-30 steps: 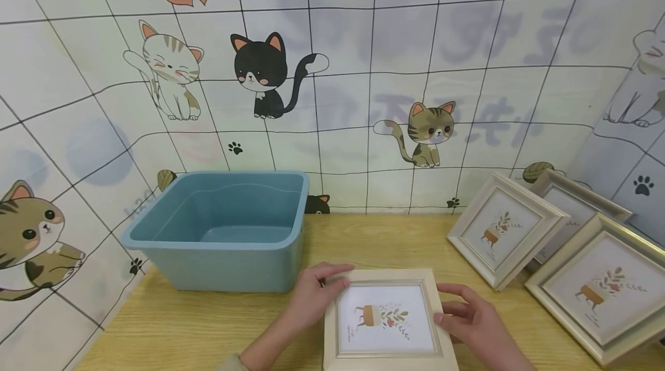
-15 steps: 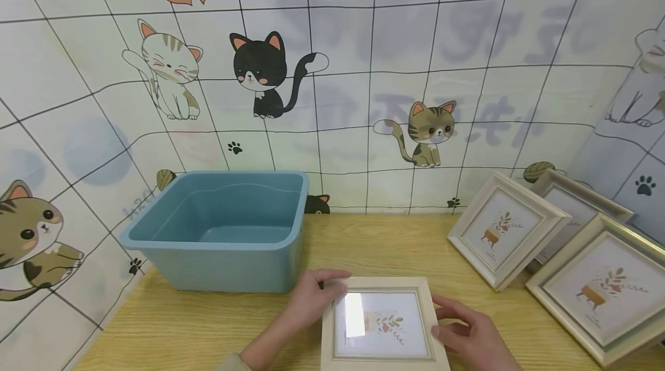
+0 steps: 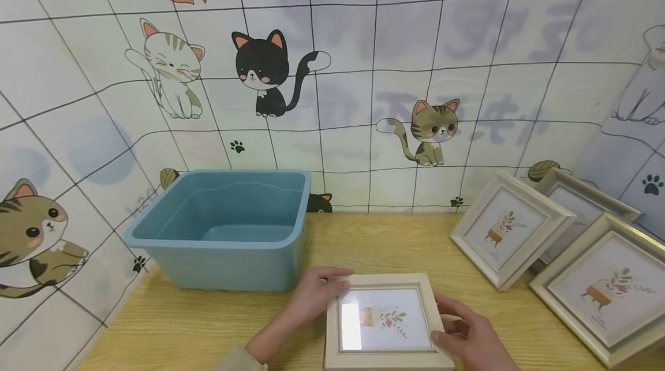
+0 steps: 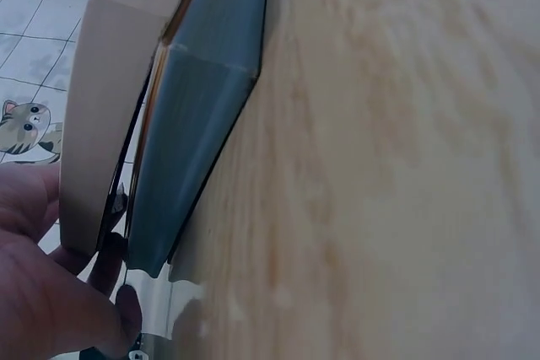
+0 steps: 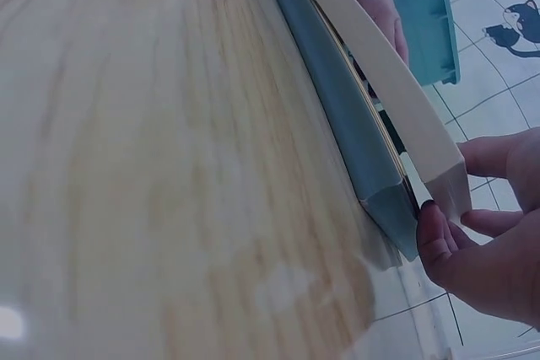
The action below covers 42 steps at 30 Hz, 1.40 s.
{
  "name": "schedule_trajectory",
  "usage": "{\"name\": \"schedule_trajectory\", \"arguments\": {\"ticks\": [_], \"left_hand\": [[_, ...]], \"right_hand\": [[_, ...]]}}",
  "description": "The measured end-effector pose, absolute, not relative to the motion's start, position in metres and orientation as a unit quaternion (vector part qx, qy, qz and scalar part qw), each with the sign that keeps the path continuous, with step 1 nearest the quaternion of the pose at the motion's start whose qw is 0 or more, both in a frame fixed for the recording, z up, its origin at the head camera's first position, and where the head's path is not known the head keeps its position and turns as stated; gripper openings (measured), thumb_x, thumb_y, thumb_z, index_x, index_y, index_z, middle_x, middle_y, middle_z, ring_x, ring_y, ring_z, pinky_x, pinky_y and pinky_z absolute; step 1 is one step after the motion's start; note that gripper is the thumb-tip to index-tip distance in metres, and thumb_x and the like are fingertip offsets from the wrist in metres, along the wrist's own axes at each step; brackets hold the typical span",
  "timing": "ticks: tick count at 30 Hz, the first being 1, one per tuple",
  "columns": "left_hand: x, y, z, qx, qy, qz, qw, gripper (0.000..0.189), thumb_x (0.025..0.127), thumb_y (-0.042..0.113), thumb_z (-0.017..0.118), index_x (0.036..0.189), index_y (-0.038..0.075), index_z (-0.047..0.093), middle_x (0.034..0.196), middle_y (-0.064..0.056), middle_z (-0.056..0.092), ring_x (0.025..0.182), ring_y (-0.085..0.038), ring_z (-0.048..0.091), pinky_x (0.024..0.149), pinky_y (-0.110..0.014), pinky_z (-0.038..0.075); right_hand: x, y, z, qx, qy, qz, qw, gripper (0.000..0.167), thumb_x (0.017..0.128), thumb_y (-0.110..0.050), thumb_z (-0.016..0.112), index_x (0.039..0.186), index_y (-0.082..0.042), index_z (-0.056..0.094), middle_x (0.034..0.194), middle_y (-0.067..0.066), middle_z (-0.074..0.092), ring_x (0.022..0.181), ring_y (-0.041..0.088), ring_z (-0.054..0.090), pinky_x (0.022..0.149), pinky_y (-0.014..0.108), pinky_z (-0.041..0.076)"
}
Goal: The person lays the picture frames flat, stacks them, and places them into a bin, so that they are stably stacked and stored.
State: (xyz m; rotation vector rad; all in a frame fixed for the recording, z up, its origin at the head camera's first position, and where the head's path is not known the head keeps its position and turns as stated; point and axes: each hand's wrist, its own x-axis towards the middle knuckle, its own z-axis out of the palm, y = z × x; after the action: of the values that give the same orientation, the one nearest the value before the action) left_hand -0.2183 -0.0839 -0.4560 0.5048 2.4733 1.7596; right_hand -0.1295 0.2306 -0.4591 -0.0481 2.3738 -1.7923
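Observation:
A cream picture frame (image 3: pixel 387 281) with a plant print lies face up in front of me, and a light reflection covers part of its glass. My left hand (image 3: pixel 312 299) grips its upper left corner, with the thumb on the front. On the right side my right hand (image 3: pixel 467 330) pinches its edge. Both wrist views show a blue frame-shaped piece (image 4: pixel 198 115) lying on the table beneath the cream frame (image 5: pixel 392 82), with a narrow gap between them. Some left fingers reach into that gap. A fingertip of the right hand is close to the blue piece's corner.
To the left stands a blue plastic basin (image 3: pixel 215 267), nothing visible inside. Several picture frames with similar prints lean at the right: a cream one (image 3: pixel 467 244), a gold-edged one (image 3: pixel 566 319) and another (image 3: pixel 597 192) behind. A cat-patterned wall covering (image 3: pixel 343 100) backs the wooden table (image 3: pixel 374 244).
The cream frame and both hands have shifted down slightly and tilted a little. A bright reflection now shows on the glass. The basin and leaning frames stay put.

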Motion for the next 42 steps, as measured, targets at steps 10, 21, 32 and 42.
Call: {"name": "schedule_trajectory", "arguments": {"ticks": [10,21,32,42], "left_hand": [[-0.22,-0.082,-0.461,0.145,0.809,0.569,0.03,0.022,0.091,0.015,0.078,0.113,0.011,0.08,0.117,-0.005,0.074,0.122,-0.033,0.06,0.101,-0.052,0.048],[-0.22,-0.081,-0.461,0.13,0.808,0.573,0.033,0.022,0.088,0.008,0.08,0.109,0.004,0.08,0.112,-0.007,0.075,0.122,-0.035,0.06,0.103,-0.053,0.046],[-0.219,-0.082,-0.46,0.117,0.812,0.57,0.044,0.018,0.086,0.006,0.079,0.103,0.003,0.079,0.1,-0.004,0.074,0.097,-0.019,0.06,0.085,-0.037,0.049],[-0.223,-0.083,-0.462,0.127,0.812,0.567,0.054,0.017,0.088,0.007,0.079,0.104,0.005,0.078,0.1,-0.003,0.073,0.093,-0.017,0.058,0.082,-0.035,0.048]], "right_hand": [[-0.13,0.231,-0.465,-0.009,0.803,-0.59,0.082,0.069,0.089,-0.004,0.077,0.146,0.014,0.043,0.136,0.03,0.056,0.101,0.025,0.065,0.079,0.031,0.054],[-0.13,0.231,-0.469,-0.007,0.788,-0.609,0.095,0.069,0.089,-0.003,0.076,0.146,0.015,0.041,0.131,0.028,0.06,0.102,0.026,0.066,0.077,0.032,0.056],[-0.129,0.23,-0.469,0.007,0.784,-0.613,0.096,0.068,0.09,-0.003,0.076,0.146,0.014,0.042,0.13,0.027,0.062,0.107,0.029,0.066,0.077,0.034,0.056],[-0.131,0.231,-0.467,0.022,0.783,-0.614,0.093,0.065,0.091,-0.007,0.076,0.146,0.011,0.046,0.136,0.026,0.059,0.11,0.031,0.065,0.079,0.034,0.056]]}}
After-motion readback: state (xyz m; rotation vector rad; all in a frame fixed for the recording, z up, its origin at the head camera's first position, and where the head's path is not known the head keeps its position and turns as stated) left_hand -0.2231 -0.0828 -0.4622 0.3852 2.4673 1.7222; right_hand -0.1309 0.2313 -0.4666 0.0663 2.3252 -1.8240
